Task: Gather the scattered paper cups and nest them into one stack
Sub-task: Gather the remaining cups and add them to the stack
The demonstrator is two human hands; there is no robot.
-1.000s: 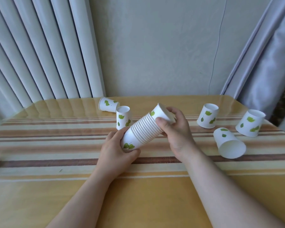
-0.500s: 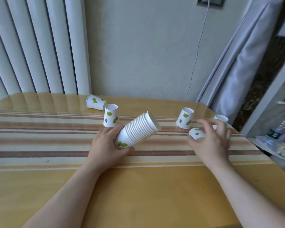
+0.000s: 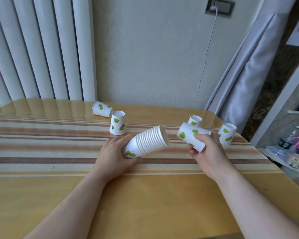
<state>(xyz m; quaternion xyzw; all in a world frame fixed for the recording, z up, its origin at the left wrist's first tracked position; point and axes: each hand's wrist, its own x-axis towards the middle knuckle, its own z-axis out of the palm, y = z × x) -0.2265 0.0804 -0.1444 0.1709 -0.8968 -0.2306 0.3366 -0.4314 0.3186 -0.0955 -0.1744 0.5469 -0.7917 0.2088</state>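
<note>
My left hand [image 3: 115, 155] grips the base of a stack of nested white paper cups [image 3: 148, 143] with green leaf prints, held tilted with its open mouth toward the right. My right hand [image 3: 208, 152] holds a single cup [image 3: 192, 136] just right of the stack's mouth, its closed bottom facing the stack. On the striped table, one cup [image 3: 101, 109] lies on its side at the back, one [image 3: 118, 125] stands upside down beside it, and two more [image 3: 194, 120] [image 3: 226, 134] stand upside down at the right.
The table [image 3: 59, 152] has a striped cloth under a glossy cover, and its right edge is close to the cups there. A radiator [image 3: 33, 49] and a wall stand behind. A curtain [image 3: 248, 75] hangs at right, with a low shelf of bottles [image 3: 283, 145] beside the table.
My right hand let go of the stack, reached right to a cup lying on its side, picked it up and brought it back toward the stack's mouth. The view turned right.
</note>
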